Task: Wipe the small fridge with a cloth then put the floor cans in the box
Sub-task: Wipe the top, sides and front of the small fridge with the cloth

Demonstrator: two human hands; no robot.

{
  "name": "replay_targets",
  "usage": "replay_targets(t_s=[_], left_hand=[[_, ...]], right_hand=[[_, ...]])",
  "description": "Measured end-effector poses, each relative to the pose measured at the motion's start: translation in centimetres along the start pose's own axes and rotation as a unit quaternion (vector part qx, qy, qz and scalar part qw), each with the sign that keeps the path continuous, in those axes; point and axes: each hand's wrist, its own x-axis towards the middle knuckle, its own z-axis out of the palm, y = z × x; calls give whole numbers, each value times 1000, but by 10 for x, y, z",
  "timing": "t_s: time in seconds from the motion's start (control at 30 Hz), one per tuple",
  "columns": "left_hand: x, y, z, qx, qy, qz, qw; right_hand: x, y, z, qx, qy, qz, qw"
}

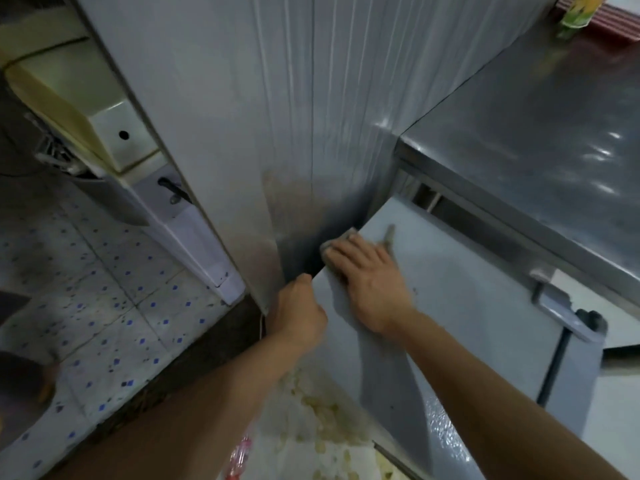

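The small grey fridge stands at the right, its door swung open toward me. My left hand grips the door's free edge, fingers curled around it. My right hand lies flat on the door's outer face near its upper corner, pressing a grey-brown cloth that sticks out past the fingertips. A red and clear object, perhaps a can, lies on the floor by my left forearm, mostly hidden. No box is in view.
A ribbed grey wall panel stands close behind the door's corner. At left, a cream appliance sits above a speckled tiled floor. A green can stands at the back of the fridge top. The door hinge juts out at right.
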Motion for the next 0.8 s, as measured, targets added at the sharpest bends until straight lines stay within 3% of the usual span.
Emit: replay_targets(t_s=[0.13,0.33,0.53,0.8], left_hand=[[19,14,6,-32,-3,-10,999],[45,30,19,-82,-6,-11,997],[51,33,28,-12,19,-4,1000],[49,31,32,-4,33,-12,999]], right_hand=[[7,24,-4,-2,-21,-28,999],[59,96,-10,6,32,95,995],[81,109,-18,58,37,200,977],[1,120,-18,16,54,361,931]])
